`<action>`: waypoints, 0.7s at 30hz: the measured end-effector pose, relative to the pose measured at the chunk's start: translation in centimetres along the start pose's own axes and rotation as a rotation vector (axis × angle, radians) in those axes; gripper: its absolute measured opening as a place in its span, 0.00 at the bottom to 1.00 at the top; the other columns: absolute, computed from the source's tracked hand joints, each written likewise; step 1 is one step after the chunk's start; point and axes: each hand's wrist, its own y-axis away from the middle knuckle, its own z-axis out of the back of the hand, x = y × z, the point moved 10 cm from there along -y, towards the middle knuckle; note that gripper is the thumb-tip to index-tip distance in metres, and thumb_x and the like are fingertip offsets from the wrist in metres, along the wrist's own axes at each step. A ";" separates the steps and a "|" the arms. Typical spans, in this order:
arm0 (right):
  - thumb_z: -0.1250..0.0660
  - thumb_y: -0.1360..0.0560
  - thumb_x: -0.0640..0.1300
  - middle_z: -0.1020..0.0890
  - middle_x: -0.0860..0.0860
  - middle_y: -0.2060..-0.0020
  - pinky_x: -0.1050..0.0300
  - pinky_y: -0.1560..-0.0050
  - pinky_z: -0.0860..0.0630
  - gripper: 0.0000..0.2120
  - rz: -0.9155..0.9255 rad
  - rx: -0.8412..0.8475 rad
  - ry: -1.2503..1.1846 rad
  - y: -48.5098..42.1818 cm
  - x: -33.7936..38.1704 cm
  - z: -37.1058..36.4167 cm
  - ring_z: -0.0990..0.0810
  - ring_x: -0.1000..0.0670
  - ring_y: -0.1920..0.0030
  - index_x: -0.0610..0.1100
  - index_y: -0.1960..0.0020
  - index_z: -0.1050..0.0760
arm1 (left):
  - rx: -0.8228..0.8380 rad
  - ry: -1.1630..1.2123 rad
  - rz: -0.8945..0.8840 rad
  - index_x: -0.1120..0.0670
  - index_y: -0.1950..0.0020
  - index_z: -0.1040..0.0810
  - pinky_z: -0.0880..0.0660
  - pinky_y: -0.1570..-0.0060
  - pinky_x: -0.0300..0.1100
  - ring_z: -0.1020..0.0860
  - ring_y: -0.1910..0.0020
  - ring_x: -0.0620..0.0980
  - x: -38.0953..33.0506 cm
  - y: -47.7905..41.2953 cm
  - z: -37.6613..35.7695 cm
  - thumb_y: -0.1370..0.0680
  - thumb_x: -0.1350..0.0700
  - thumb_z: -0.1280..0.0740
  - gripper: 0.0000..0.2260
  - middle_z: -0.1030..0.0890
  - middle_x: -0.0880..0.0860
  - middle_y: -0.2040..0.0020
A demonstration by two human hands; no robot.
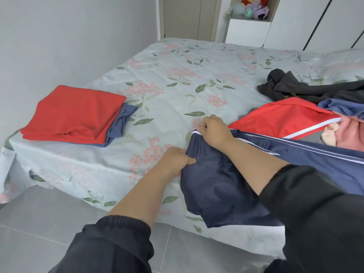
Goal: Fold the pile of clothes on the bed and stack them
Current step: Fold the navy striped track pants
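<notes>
A navy garment with white stripes (220, 180) lies at the bed's near edge, part of it hanging over the side. My left hand (177, 159) pinches its near left edge. My right hand (214, 131) pinches the striped edge farther up. At the right lies an unfolded pile: a red garment with a white stripe (283, 119), a dark grey one (307, 89), a blue one (342, 108) and a pink one (348, 133). On the left sits a folded stack, a red piece (72, 113) on top of a blue piece (122, 123).
The bed (177, 79) has a pale floral sheet that drapes over the near edge onto grey floor tiles (39, 223). A pillow (342, 64) lies at the far right. A shelf with plush toys (254, 7) and wardrobe doors stand behind.
</notes>
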 end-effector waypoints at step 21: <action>0.46 0.21 0.56 0.56 0.47 0.22 0.34 0.29 0.56 0.32 -0.352 -0.076 0.314 13.7 -9.9 4.1 0.57 0.44 0.23 0.48 0.22 0.55 | 0.226 0.188 0.032 0.56 0.37 0.25 0.22 0.51 0.46 0.20 0.46 0.53 -0.4 4.4 -3.3 0.25 0.65 0.32 0.17 0.19 0.54 0.43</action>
